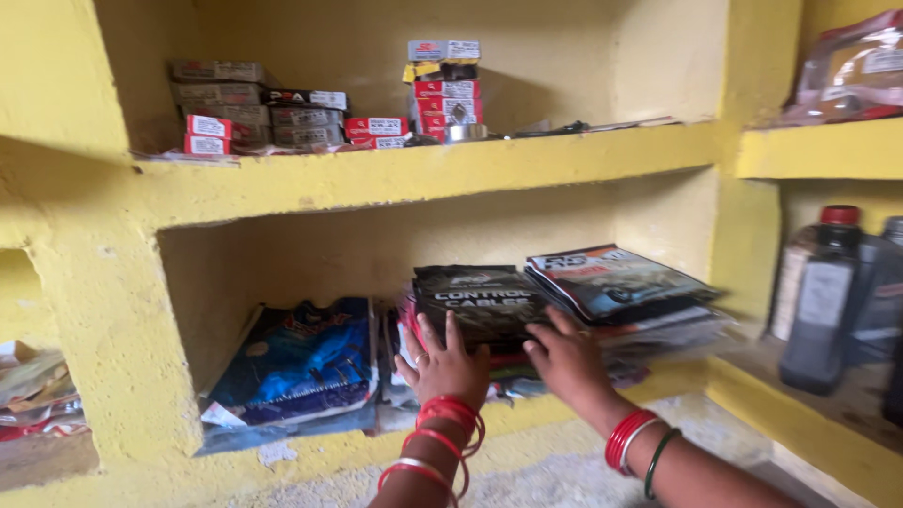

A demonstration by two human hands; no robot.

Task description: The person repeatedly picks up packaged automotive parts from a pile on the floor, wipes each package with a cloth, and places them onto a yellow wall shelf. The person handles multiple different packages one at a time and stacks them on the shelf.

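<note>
My left hand [445, 362] lies flat with fingers spread against the front of a black flat packet [482, 297] on a stack in the lower yellow shelf niche. My right hand [567, 355] rests with fingers apart on the same stack, just right of the black packet and below a dark printed packet [616, 278] with a vehicle picture. Both wrists wear red bangles; the right also has a green one. Neither hand closes around anything.
A blue plastic packet [299, 362] leans at the niche's left. The upper shelf [423, 169] carries stacks of small red and grey boxes [263, 118]. Dark bottles [821, 301] stand in the right niche. More packets [28, 386] lie at far left.
</note>
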